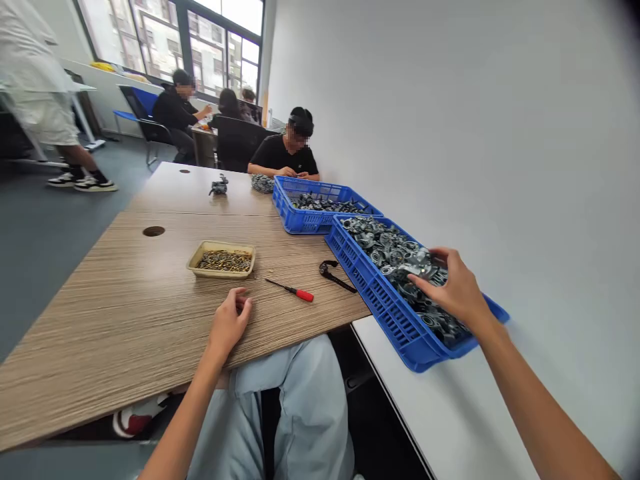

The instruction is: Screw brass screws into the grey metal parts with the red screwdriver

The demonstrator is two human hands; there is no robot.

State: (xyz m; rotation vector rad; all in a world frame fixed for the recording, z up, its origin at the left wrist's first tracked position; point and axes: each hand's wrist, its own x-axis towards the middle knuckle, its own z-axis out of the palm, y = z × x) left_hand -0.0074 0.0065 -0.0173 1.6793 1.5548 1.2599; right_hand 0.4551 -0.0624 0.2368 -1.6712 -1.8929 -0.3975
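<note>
My right hand point(457, 290) reaches over the near blue crate point(373, 300), thumb and fingers spread around grey metal parts point(395, 250) piled in it. Whether it touches one of them is hard to tell. My left hand point(231, 323) rests on the wooden table, fingers loosely bent and apart, with nothing seen in it. In front of it stands a beige tray point(193, 262) of small brass-coloured and dark screws point(225, 261). To its right lie a screwdriver point(303, 295) with a red handle and a black strap-like part point(337, 275) with a rounded end.
Behind the near crate, a second blue crate point(295, 223) holds more dark parts. A metal assembly point(219, 185) and a grey pile point(263, 183) sit farther back. A person point(285, 153) works at the table's far end. The table has a round hole point(153, 231); a white wall rises right.
</note>
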